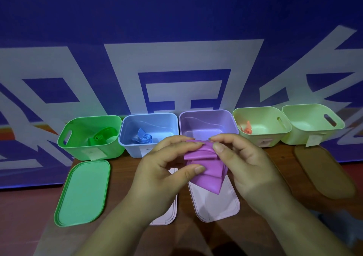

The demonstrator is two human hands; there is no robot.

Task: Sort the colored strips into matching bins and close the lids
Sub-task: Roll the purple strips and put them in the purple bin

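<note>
"Five open plastic bins stand in a row at the back of the brown wooden table [121, 179], and the lilac plastic bin [206, 121] in the middle shows no strip inside," says the first observer. "Where is its strip?"

"Folded up between the person's hands, just in front of that bin and above a pale pink oval lid [216, 206]," the second answers. "The left hand [167, 169] pinches the thin purple rubbery strip [206, 172] at its near left edge between thumb and forefinger. The right hand [241, 163] pinches the top fold, fingers curled over it."

"How will it handle?"

"Light and limp, by the look of it. The layers sag and fan out below the fingers, so a hold on one end alone would likely let the rest unfold and trail over the rim. Better to pinch across all the folds, keep the bundle gathered, and let go low inside the bin. The rolled green strip [100, 136] and the rolled light blue strip [144, 137] lie coiled in their matching bins, which suggests the material stays put once rolled."
</note>
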